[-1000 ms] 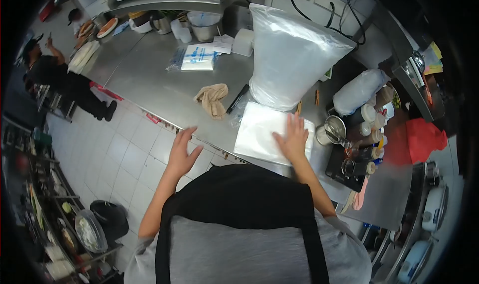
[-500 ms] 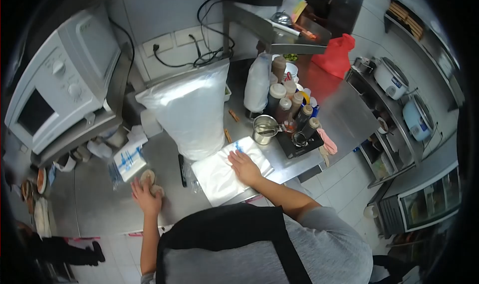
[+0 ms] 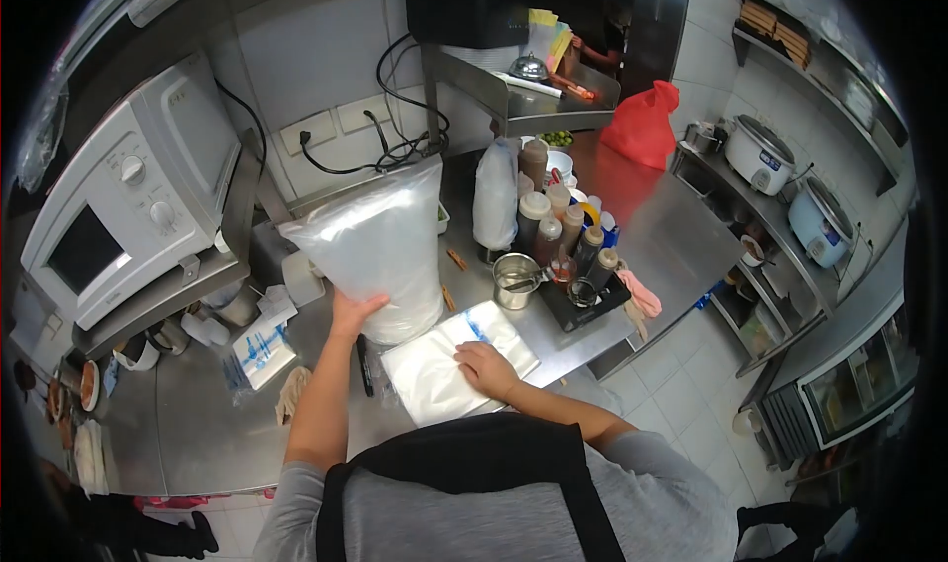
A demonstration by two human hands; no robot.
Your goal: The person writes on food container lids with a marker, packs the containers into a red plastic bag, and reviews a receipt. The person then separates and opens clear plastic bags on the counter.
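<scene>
My left hand (image 3: 355, 317) presses against the lower left side of a large, full, clear plastic bag (image 3: 380, 241) with pale contents, standing against the wall. Its thumb stretches across the front of the bag; the other fingers are partly hidden. My right hand (image 3: 484, 367) lies on a stack of flat white plastic bags (image 3: 425, 372) with blue print, its fingers slightly bent and resting on the top sheet. Left of my left forearm lie a crumpled beige cloth or glove (image 3: 293, 394) and a smaller blue-printed packet (image 3: 264, 353). A black pen-like item (image 3: 365, 366) lies near the large bag.
A metal pot (image 3: 515, 281) and several sauce bottles (image 3: 558, 206) crowd the counter to the right, beside a pink cloth (image 3: 642, 293). A microwave (image 3: 128, 197) sits on a shelf at the left. A red bag (image 3: 644, 127) stands at the back right.
My left hand has moved from the beige cloth up and right to the large bag. My right hand stays on the stack, its fingers more bent. The view has tilted up slightly.
</scene>
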